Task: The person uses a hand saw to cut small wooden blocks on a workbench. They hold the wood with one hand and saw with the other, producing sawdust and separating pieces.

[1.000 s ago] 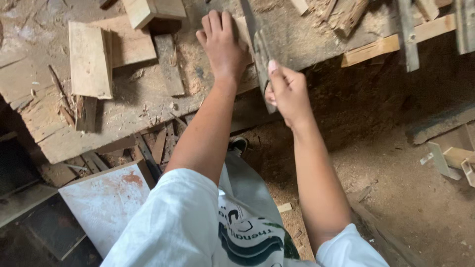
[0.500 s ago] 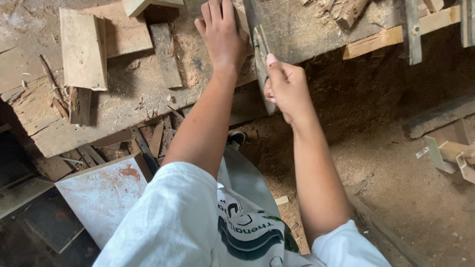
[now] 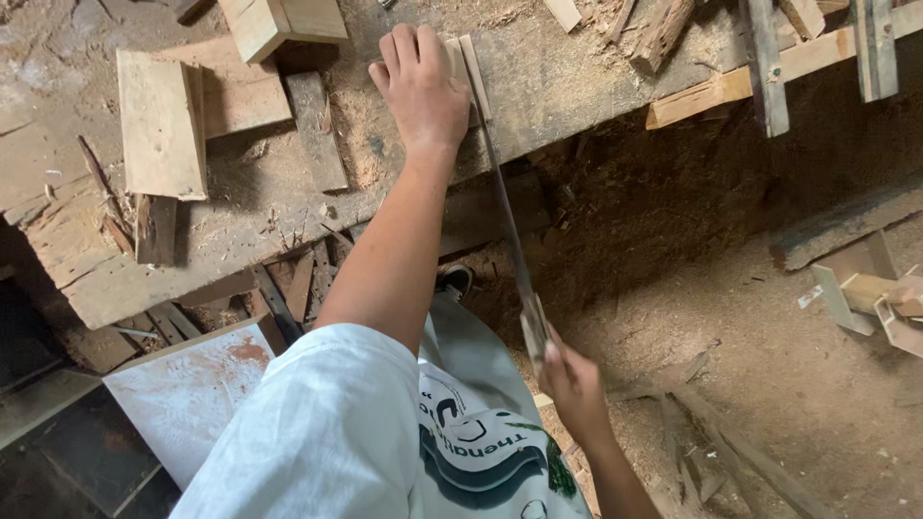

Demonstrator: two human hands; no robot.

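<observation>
No packages, labels, signs, screens.

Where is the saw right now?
In the head view, the saw slants from the wood strip under the left hand down to the right hand.

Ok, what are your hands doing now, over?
Left hand flat on thin wood strip on bench. Right hand shut on handsaw. Nothing blocking the blade.

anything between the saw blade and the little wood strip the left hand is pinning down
Nothing visible. The left hand presses flat on the wood strip at the bench edge, and the saw, gripped by the right hand, runs straight up to the strip beside the fingers.
</observation>
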